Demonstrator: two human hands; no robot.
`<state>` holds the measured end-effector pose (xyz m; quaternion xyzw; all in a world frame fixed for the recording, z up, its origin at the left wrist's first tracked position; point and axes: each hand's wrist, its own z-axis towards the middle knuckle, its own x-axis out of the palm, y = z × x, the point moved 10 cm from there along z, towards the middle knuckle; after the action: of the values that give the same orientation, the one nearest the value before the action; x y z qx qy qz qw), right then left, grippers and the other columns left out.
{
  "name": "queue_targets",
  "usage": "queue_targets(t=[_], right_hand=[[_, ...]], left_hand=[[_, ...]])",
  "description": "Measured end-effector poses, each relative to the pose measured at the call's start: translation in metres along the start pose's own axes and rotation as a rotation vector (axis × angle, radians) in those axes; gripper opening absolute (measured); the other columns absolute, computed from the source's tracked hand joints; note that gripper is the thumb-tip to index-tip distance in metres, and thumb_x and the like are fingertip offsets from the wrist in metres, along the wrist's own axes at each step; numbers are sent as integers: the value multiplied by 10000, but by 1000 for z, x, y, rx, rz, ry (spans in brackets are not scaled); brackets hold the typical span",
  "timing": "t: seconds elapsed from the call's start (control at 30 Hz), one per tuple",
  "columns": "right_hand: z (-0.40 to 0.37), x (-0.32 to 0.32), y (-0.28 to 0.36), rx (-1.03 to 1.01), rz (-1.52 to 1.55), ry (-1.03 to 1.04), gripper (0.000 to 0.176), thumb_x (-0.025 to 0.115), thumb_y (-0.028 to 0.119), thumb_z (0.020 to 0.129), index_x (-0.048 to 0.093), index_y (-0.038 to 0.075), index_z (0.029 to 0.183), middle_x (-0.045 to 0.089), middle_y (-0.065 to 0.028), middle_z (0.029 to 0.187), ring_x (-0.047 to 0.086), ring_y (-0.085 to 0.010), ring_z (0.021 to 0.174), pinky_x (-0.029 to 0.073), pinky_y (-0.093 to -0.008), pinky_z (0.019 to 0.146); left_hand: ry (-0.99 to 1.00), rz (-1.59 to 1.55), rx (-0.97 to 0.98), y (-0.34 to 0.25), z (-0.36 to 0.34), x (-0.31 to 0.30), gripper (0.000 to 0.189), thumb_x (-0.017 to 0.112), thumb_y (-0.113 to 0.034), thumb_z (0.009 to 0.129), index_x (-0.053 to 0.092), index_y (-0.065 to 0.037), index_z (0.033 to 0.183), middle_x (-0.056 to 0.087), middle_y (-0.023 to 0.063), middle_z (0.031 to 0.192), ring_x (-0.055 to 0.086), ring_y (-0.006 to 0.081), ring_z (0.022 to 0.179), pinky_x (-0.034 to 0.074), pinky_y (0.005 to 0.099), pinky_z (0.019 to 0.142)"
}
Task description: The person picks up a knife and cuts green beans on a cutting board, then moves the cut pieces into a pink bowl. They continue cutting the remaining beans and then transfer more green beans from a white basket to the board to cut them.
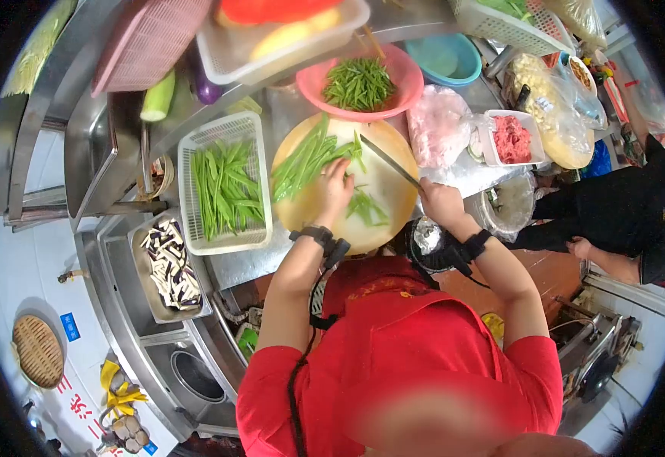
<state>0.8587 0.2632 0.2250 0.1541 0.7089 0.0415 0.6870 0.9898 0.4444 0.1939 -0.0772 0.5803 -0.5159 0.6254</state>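
A round chopping board (395,206) lies on the metal counter in front of me. My left hand (335,189) is closed over the flat green beans (302,161), holding the bunch down on the board. The handle of a kitchen knife (390,161) is gripped in my right hand (442,202); its blade points up and left, its tip close to the bean ends. Short cut bean pieces (367,209) lie on the board below the blade. A pink bowl (405,84) just beyond the board holds sliced beans (358,84).
Left of the board stands a white basket (187,183) of whole beans. A metal tray (143,266) of cut eggplant sits lower left. On the right are a plastic bag (437,126), a container of minced meat (511,140) and a person in black (607,198).
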Motion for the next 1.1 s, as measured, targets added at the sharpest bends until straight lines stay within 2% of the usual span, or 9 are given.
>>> queue_targets(t=[0.1,0.33,0.43,0.63,0.8,0.87,1.0,1.07,1.1], right_hand=[[9,18,3,-22,-115,-13,151,534,158,765,491,75,884,608,-115,648,625,-275,578,483,-410,514],[-22,30,14,-248,-198,45,196,534,149,753,501,82,934,609,-103,691,615,-274,559,478,-400,491],[-43,13,5,-160,-37,6,105,532,146,776,525,73,851,599,-132,637,598,-308,545,475,-432,491],[-46,10,-16,71,103,9,136,524,182,823,489,51,832,582,-193,606,595,-374,594,467,-476,523],[-44,20,-12,132,110,27,152,532,197,826,490,51,835,581,-196,613,593,-381,597,467,-480,531],[-45,20,-13,156,119,36,167,537,212,829,492,52,837,586,-195,624,592,-383,597,468,-483,537],[-58,26,-20,147,204,48,192,564,212,815,505,38,869,581,-213,630,585,-392,596,463,-478,529],[-68,47,-31,143,490,69,229,590,203,812,515,19,928,575,-202,616,594,-336,545,461,-425,499],[-80,67,-37,409,817,301,218,588,159,835,522,6,976,553,-129,579,559,-221,467,436,-342,454]], left_hand=[[41,151,2,-5,-3,8,495,637,-147,749,497,-37,1211,474,160,1269,403,364,1168,325,425,993],[27,60,-36,15,-13,7,441,631,-146,756,526,-32,1169,556,156,1166,483,333,1096,361,414,960],[52,22,-85,22,-34,1,369,621,-134,766,565,-33,1117,605,153,1069,535,323,1029,398,399,917],[-83,49,-219,29,-9,-7,284,627,-151,773,609,-52,1039,615,155,969,565,315,933,440,406,831],[-43,416,-220,7,29,8,263,663,-178,738,631,-96,986,592,137,926,552,317,914,450,409,790],[-23,436,-183,9,27,9,239,670,-164,721,639,-107,950,588,113,937,549,300,911,447,404,789],[154,261,127,2,-15,16,190,692,-182,689,649,-108,859,579,74,1000,546,290,930,451,385,820],[298,17,-21,2,-37,10,330,703,-234,714,622,-85,997,553,113,1104,502,327,1034,418,411,886],[305,19,-23,-3,-46,6,330,703,-234,714,622,-85,997,553,113,1104,502,327,1034,418,411,886]])
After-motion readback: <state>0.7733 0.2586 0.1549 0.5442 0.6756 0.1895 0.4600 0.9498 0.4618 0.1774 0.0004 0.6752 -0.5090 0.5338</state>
